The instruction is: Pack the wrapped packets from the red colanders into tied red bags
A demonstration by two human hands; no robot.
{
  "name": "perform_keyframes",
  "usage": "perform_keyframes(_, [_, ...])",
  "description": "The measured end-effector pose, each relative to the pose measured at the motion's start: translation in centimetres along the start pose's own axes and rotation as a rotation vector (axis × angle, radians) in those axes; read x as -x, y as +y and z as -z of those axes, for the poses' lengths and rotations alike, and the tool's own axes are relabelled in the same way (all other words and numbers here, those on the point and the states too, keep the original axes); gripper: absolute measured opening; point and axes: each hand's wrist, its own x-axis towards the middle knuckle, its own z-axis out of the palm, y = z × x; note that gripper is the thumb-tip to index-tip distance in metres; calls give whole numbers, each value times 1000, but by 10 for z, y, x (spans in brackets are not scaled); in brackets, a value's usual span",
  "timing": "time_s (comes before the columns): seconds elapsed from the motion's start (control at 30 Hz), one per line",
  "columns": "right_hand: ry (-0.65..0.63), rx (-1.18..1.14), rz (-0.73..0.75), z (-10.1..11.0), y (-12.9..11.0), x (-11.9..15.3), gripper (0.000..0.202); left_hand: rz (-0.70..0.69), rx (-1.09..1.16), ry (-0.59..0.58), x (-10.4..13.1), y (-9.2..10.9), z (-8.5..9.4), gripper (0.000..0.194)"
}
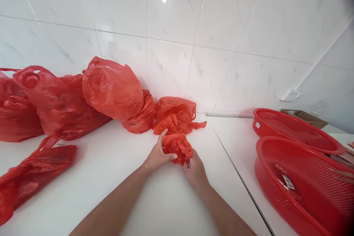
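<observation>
Near the middle of the white table, a small crumpled red plastic bag (178,147) is held between both hands. My left hand (159,155) grips its left side, thumb over the front. At its lower right edge my right hand (195,171) has its fingers closed on the bag, some of them hidden behind the plastic. Just behind it lies another crumpled red bag (179,112), with its handles spread to the right. What the held bag contains cannot be made out.
Several full red bags (113,88) line the tiled wall at the left. A long red bag (41,173) lies at the front left. Beyond the table seam, two red baskets (276,180) stand at the right, with another person's hand (343,175) at the nearer one.
</observation>
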Motion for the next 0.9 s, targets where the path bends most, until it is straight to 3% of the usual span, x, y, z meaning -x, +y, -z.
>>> perform_keyframes(0.07, [-32, 13, 29, 7, 1, -5, 18, 120, 130, 23, 13, 5, 2, 64])
perform_keyframes(0.17, [68, 24, -22, 20, 4, -13, 12, 213, 236, 127, 24, 11, 8, 31])
perform_keyframes(0.37, [160, 15, -155, 31, 5, -18, 8, 259, 437, 333, 28, 11, 15, 26])
perform_keyframes(0.53, [129, 158, -42, 27, 0, -13, 17, 223, 497, 390, 26, 9, 19, 28])
perform_keyframes(0.63, [30, 223, 16, 22, -13, -5, 9, 199, 491, 400, 25, 12, 20, 24])
perform_keyframes(0.73, [-128, 32, -35, 15, -26, 2, 20, 231, 434, 267, 28, 19, 14, 21])
perform_keyframes(0.9, [-237, -322, -216, 5, -31, 4, 26, 268, 304, -134, 43, 31, -11, 26])
